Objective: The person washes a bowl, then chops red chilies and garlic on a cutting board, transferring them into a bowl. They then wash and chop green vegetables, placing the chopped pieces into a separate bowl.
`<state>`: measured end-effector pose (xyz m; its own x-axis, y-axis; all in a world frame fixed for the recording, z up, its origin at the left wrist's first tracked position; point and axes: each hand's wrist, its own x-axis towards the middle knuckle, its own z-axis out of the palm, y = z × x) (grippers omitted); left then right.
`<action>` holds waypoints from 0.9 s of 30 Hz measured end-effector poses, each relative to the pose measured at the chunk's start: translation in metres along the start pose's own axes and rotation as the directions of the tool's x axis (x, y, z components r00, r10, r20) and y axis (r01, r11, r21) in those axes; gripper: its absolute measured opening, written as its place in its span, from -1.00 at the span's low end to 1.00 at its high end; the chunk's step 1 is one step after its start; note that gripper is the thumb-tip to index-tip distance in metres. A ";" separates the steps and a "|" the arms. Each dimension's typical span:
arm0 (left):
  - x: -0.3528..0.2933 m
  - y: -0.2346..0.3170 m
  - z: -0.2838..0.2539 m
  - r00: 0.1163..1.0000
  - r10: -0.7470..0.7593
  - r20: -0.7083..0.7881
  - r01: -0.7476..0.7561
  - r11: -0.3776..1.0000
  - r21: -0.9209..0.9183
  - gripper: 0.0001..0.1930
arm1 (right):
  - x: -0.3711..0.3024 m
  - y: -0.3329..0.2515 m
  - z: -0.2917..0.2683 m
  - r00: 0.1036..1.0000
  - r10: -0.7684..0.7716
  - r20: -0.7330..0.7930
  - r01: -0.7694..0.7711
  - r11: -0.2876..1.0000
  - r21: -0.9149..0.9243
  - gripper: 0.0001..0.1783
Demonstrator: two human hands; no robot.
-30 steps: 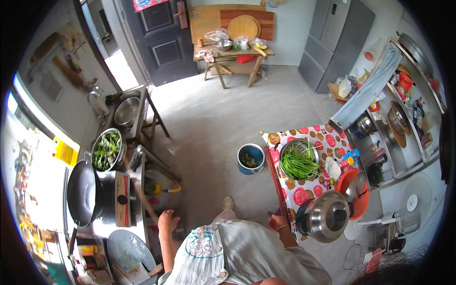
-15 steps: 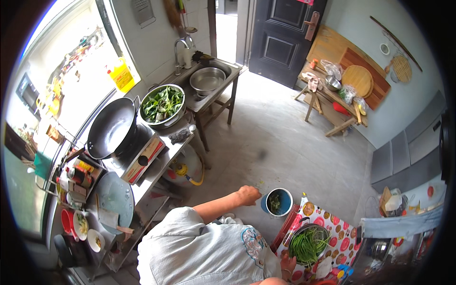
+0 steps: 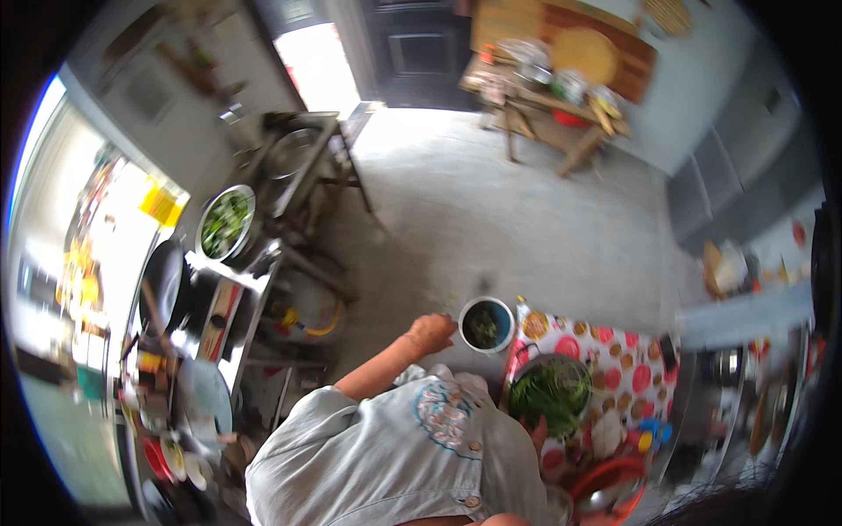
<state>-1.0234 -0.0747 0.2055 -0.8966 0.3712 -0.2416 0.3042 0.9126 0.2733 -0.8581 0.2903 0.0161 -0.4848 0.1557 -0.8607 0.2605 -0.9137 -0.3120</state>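
Green stalks (image 3: 545,401) are heaped in a metal basket (image 3: 582,379) on the cloth-covered surface (image 3: 624,349) at the right of my remote view. I find the right hand (image 3: 537,430) at the basket's near side, largely hidden; whether its fingers are spread or pinching stalks, I cannot tell. The left hand (image 3: 432,334) is just beside the bucket (image 3: 504,321), its fingers apparently curled; I cannot confirm whether they hold anything or touch the rim. Hazards noted: the basket is close to the surface's left edge, so in my judgement a sideways push or a pull on tangled stalks could tip it or drag some over. A knock from the left hand could upset the bucket, and anything released short of its mouth would land on the floor (image 3: 438,237). Containers: the bucket holds dark green scraps (image 3: 481,330) low inside; the orange basin (image 3: 633,507) has a metal item (image 3: 605,500) in it, too blurred to identify; the metal bowl (image 3: 248,235) at far left holds leafy greens (image 3: 224,223).
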 end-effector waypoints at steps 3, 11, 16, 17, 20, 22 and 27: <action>0.042 0.052 -0.010 0.952 0.283 -0.119 -0.301 0.938 -0.173 -0.64 | 0.040 -0.012 -0.035 0.996 0.087 -0.034 -0.077 0.970 0.229 -0.78; 0.127 0.203 0.067 0.702 0.698 0.141 -0.653 0.710 -0.262 -0.23 | 0.006 -0.006 -0.004 0.986 0.006 -0.170 0.025 0.983 0.183 -0.79; 0.144 0.264 0.137 0.562 0.703 0.436 -0.701 0.684 -0.201 0.16 | -0.004 0.007 0.005 0.978 -0.127 -0.166 0.153 0.976 0.154 -0.73; 0.147 0.270 0.154 0.530 0.715 0.456 -0.733 0.657 -0.177 0.21 | -0.005 0.008 0.006 0.984 -0.111 -0.141 0.138 0.970 0.200 -0.73; 0.150 0.283 0.177 0.478 0.641 0.601 -0.741 0.661 -0.116 0.30 | -0.013 0.006 0.008 0.989 -0.106 -0.103 0.134 0.942 0.307 -0.72; 0.150 0.292 0.166 0.474 0.557 0.682 -0.700 0.708 -0.091 0.27 | -0.027 -0.006 0.034 0.981 -0.141 -0.129 0.179 0.920 0.348 -0.68; 0.180 0.266 0.185 0.540 0.627 0.561 -0.640 0.739 -0.209 0.11 | -0.017 -0.017 0.067 0.947 -0.273 -0.170 0.256 0.960 -0.116 -0.47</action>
<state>-1.0445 0.2669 0.0620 -0.1131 0.8690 -0.4818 0.7317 0.4009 0.5513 -0.9099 0.2777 0.0630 -0.3883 0.4607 -0.7981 0.2232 -0.7933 -0.5665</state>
